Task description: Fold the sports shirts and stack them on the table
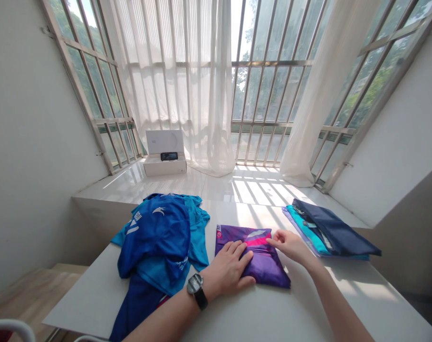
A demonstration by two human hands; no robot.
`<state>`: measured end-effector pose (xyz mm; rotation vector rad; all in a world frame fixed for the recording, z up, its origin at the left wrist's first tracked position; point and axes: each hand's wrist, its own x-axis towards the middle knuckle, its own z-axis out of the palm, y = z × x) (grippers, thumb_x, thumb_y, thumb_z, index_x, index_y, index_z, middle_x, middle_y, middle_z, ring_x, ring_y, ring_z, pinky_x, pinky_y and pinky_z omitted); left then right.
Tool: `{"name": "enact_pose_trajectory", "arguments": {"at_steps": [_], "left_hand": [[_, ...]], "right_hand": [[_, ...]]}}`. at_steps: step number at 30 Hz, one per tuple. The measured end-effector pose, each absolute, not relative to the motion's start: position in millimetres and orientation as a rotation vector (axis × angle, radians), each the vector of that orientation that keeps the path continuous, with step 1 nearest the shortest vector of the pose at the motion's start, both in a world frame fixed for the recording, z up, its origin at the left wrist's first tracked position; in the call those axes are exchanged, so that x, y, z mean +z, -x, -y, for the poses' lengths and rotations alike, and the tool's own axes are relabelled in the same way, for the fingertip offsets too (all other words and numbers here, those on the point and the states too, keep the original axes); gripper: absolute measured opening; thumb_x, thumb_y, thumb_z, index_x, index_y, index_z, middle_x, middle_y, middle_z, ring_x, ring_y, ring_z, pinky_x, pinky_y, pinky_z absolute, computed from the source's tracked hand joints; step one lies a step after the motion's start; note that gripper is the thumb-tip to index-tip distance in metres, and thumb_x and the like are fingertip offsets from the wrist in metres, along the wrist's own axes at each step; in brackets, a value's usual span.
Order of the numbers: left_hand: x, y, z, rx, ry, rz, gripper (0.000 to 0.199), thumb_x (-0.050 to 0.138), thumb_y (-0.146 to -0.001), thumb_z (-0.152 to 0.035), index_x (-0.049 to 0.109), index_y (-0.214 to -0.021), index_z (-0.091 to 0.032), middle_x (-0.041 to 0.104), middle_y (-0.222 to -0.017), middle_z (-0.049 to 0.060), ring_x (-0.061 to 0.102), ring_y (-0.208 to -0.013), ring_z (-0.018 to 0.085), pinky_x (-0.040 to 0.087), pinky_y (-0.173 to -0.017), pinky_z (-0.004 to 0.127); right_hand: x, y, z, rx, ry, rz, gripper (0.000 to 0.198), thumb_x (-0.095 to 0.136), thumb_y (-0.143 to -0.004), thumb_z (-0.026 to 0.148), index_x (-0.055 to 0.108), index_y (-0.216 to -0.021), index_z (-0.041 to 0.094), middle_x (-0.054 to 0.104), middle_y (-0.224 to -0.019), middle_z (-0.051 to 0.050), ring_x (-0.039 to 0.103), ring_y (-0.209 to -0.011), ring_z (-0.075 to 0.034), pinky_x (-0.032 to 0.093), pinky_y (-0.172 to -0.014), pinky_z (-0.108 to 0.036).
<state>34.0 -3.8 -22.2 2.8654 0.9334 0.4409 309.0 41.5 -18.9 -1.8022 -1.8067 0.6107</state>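
Note:
A purple shirt (267, 271) with a pink stripe lies folded into a compact rectangle on the white table (233, 318). My left hand (232, 266), a watch on its wrist, rests flat on the shirt's left part with fingers spread. At the upper right edge of the shirt, my right hand (291, 244) pinches the fabric between thumb and fingers. To the left is a loose heap of blue shirts (158, 237), with a navy garment (135, 304) under it. A stack of folded clothes (337, 230), navy on top and turquoise and lilac below, sits to the right.
Behind the table is a white tiled windowsill (212, 187) with an open white box (165, 166) holding a dark phone-like device (169, 156). Sheer curtains (216, 95) and barred windows (265, 95) rise behind it. A white curved chair part (12, 325) shows at lower left.

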Motion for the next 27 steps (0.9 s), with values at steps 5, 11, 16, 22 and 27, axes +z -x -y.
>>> {"name": "enact_pose_trajectory", "arguments": {"at_steps": [5, 11, 16, 22, 27], "left_hand": [[-24, -34, 4, 0.451, -2.859, -0.935, 0.064, 0.037, -0.101, -0.062, 0.044, -0.146, -0.017, 0.047, -0.151, 0.016, 0.042, -0.139, 0.033, 0.034, -0.116, 0.05], [-28, -34, 4, 0.478, -2.85, -0.974, 0.063, 0.047, -0.098, -0.061, 0.046, -0.145, -0.018, 0.038, -0.156, 0.018, 0.041, -0.139, 0.035, 0.035, -0.116, 0.05], [-29, -34, 4, 0.451, -2.845, -0.979, 0.066, 0.042, -0.099, -0.063, 0.043, -0.147, -0.018, 0.039, -0.156, 0.019, 0.039, -0.141, 0.036, 0.034, -0.116, 0.051], [-25, -34, 5, 0.442, -2.845, -0.972, 0.064, 0.04, -0.1, -0.063, 0.043, -0.147, -0.019, 0.048, -0.15, 0.015, 0.04, -0.14, 0.034, 0.035, -0.116, 0.05], [-28, -35, 4, 0.504, -2.823, -0.984, 0.061, 0.05, -0.097, -0.06, 0.048, -0.141, -0.017, 0.046, -0.149, 0.018, 0.043, -0.136, 0.034, 0.037, -0.114, 0.049]], "right_hand": [[-9, -278, -33, 0.436, 1.484, 2.011, 0.018, 0.066, -0.084, 0.04, 0.068, -0.089, 0.023, 0.07, -0.094, -0.006, 0.064, -0.091, -0.023, 0.049, -0.084, -0.033], [-18, -263, -28, 0.652, 1.32, 2.219, 0.017, 0.059, -0.092, 0.032, 0.073, -0.09, 0.022, 0.07, -0.097, -0.006, 0.065, -0.09, -0.021, 0.052, -0.084, -0.033], [-22, -270, -31, 0.599, 1.353, 2.252, 0.015, 0.06, -0.088, 0.027, 0.069, -0.077, 0.021, 0.064, -0.082, -0.004, 0.061, -0.074, -0.019, 0.05, -0.07, -0.031], [-20, -269, -30, 0.572, 1.379, 2.249, 0.016, 0.061, -0.087, 0.026, 0.067, -0.074, 0.021, 0.063, -0.078, -0.003, 0.06, -0.07, -0.018, 0.049, -0.067, -0.03], [-24, -259, -26, 0.54, 1.282, 2.24, 0.026, 0.055, -0.089, 0.019, 0.07, -0.11, 0.024, 0.066, -0.111, -0.008, 0.064, -0.101, -0.023, 0.052, -0.092, -0.035]]}}
